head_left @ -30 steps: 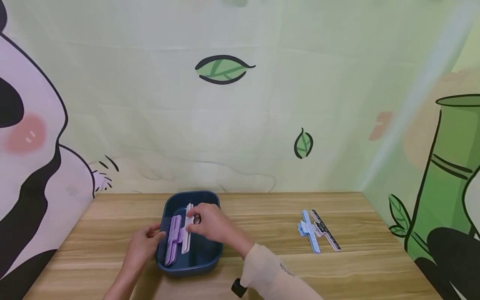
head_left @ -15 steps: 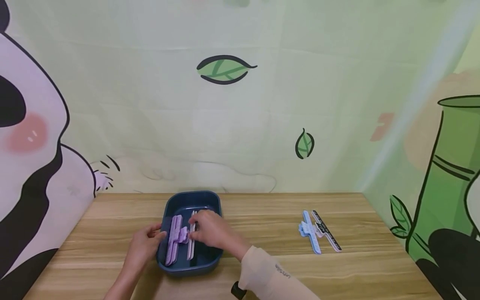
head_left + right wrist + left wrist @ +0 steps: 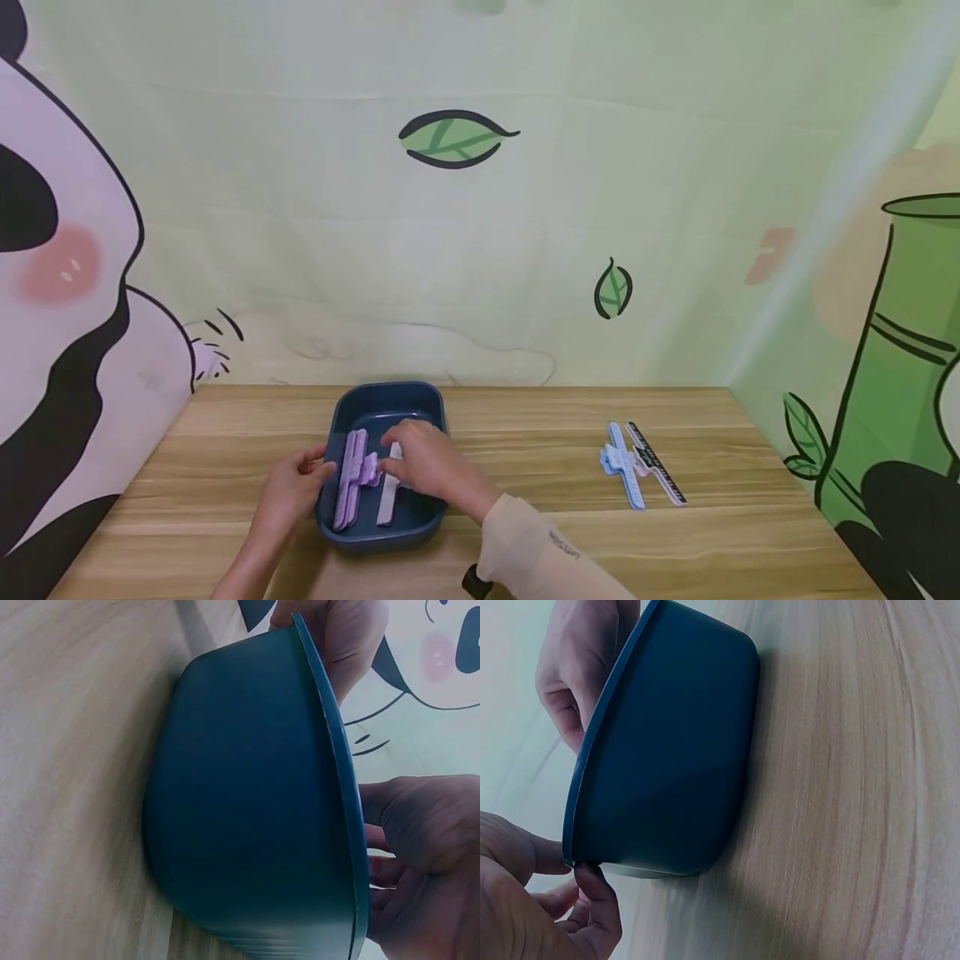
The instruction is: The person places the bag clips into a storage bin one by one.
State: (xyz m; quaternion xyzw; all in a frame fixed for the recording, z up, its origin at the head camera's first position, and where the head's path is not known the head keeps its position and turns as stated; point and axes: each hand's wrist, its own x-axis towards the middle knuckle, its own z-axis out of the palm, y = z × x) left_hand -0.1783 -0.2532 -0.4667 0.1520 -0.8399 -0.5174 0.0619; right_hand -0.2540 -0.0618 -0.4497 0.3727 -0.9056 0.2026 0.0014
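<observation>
White clip [image 3: 387,502]: slim, straight-edged, upper part hidden by fingers. Sits within dark blue tray [image 3: 388,543], right of purple clips [image 3: 350,479]. Right hand [image 3: 431,460] pinches its upper portion; left hand [image 3: 292,486] pinches tray's left rim. Wood-grain table [image 3: 525,500]; leaf-printed pale green wall [image 3: 525,208] behind.

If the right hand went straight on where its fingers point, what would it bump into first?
Past the white clip it holds, the right hand would probably meet a purple clip in the blue tray first, though depth is unclear.
</observation>
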